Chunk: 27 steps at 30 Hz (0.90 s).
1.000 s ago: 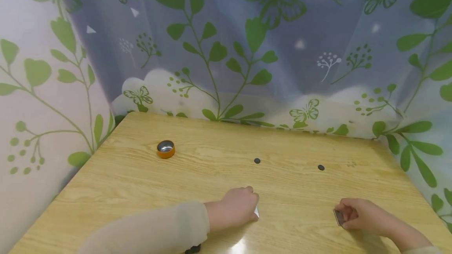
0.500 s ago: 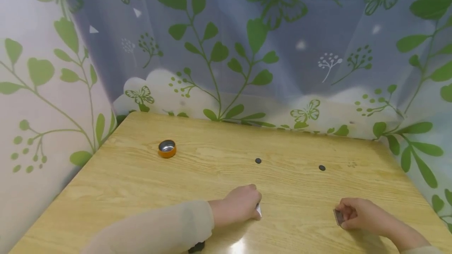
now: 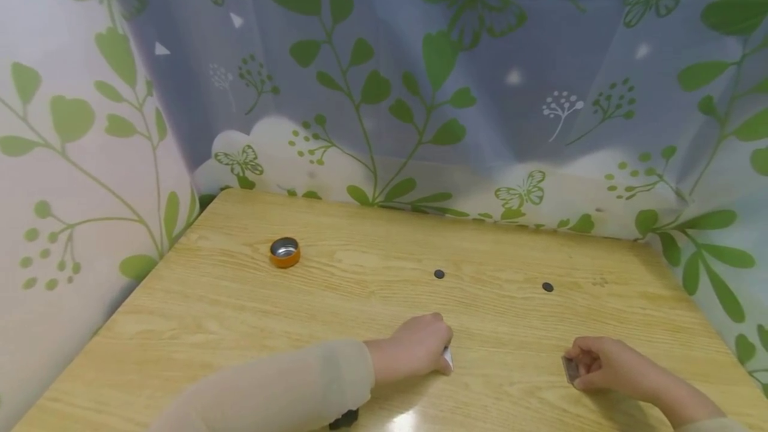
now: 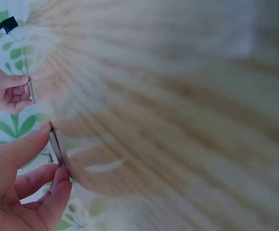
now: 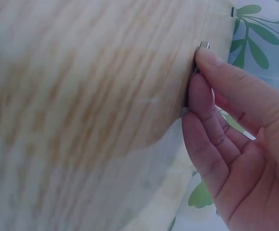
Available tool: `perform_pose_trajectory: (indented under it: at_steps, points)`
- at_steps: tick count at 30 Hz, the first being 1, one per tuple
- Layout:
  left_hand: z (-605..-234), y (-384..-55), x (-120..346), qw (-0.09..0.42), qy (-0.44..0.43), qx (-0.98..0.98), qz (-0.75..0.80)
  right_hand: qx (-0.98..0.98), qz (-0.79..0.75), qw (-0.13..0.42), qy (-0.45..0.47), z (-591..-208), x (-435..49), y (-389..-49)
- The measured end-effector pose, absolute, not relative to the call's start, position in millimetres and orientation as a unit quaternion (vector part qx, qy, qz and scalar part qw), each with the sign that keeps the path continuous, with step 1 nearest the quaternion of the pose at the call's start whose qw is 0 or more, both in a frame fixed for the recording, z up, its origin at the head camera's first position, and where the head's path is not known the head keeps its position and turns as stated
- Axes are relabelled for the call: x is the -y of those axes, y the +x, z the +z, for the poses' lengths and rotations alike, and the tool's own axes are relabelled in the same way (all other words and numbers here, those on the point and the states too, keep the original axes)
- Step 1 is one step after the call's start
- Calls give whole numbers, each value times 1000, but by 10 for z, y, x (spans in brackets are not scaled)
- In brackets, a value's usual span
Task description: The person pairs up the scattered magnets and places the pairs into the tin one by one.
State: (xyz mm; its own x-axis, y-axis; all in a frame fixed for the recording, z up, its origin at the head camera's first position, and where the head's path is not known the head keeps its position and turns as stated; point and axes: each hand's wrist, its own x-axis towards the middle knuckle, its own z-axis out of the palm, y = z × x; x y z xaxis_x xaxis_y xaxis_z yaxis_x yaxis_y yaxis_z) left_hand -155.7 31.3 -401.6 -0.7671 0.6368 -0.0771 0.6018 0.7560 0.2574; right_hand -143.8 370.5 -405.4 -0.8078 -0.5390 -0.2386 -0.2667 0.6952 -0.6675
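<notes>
My left hand [image 3: 420, 349] pinches a thin flat plate [image 3: 448, 358] between thumb and fingers, its edge down at the table. The face that shows in the head view is pale and shiny, while the left wrist view has the plate [image 4: 58, 149] edge-on, dark and metallic. To the right, my right hand [image 3: 615, 369] pinches a small dark rectangular plate [image 3: 569, 370], standing on edge at the tabletop. In the right wrist view fingertips [image 5: 202, 96] cover most of it. A gap of bare wood separates the two plates.
Two small black discs [image 3: 439, 274] lie beyond the hands, the other disc [image 3: 548, 287] further right. An orange bowl [image 3: 285, 257] with a metallic inside stands at the back left of the wooden table [image 3: 360, 245]. A leaf-patterned curtain [image 3: 384, 85] hangs behind.
My left hand has slid a little to the right with its plate. The right hand has shifted very slightly left with its own, so the gap between them is smaller.
</notes>
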Motion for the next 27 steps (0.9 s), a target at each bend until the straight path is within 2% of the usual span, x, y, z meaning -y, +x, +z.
perform_pose_trajectory:
  at_steps: [7,14,21,27]
  points:
    - [-4043,-1613,-399,77,344,-926,136,-904,-302,187,-238,-4063,-3698,-1434]
    - [-4067,-1612,-479,94,324,-931,140,-897,-323,203,-224,-4086,-3705,-1416]
    - [-4057,-1619,-512,88,313,-938,119,-897,-322,187,-238,-4095,-3635,-1454]
    - [-4035,-1605,-574,102,306,-940,112,-894,-333,197,-224,-4093,-3593,-1448]
